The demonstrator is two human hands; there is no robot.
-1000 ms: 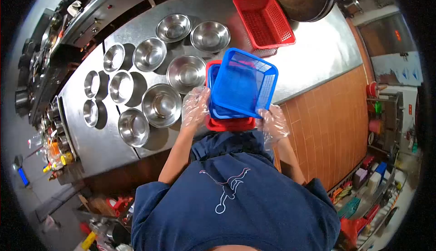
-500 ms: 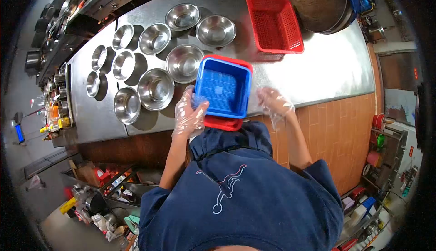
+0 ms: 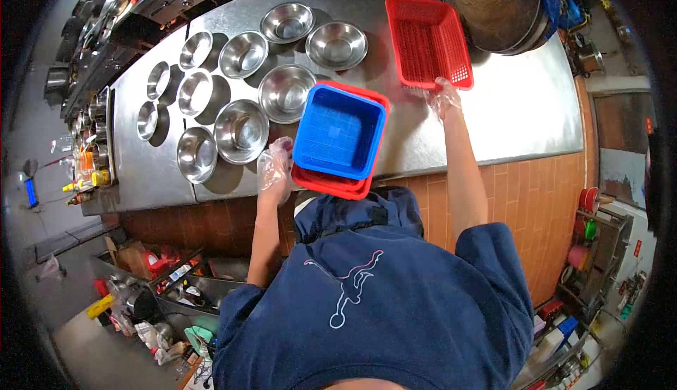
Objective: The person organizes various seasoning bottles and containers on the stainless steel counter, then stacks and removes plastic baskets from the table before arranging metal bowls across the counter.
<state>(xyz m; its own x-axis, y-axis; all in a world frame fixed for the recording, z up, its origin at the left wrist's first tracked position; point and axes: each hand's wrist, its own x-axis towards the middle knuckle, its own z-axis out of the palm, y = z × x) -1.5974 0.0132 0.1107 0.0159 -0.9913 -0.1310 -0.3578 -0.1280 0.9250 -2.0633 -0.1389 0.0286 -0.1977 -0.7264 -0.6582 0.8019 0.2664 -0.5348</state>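
Observation:
My right hand (image 3: 446,99), in a clear plastic glove, grips the near rim of the large red basket (image 3: 416,78) at the back right of the table. A square blue basket (image 3: 334,132) sits stacked on a red basket (image 3: 331,187) at the table's front edge, directly ahead of me. Just left of this stack is my gloved left hand (image 3: 275,166), its fingers slightly bent beside the rims and holding nothing visible. Whether its fingertips touch the stack is unclear.
Several steel bowls (image 3: 241,132) of different sizes stand on the left part of the metal table (image 3: 508,118). A large round brown container (image 3: 490,5) stands at the back right. Cluttered shelves (image 3: 599,249) lie to the right.
My right hand has reached forward and taken hold of the large red basket's rim. My left hand has drawn back from the blue basket, and the stack has shifted slightly left.

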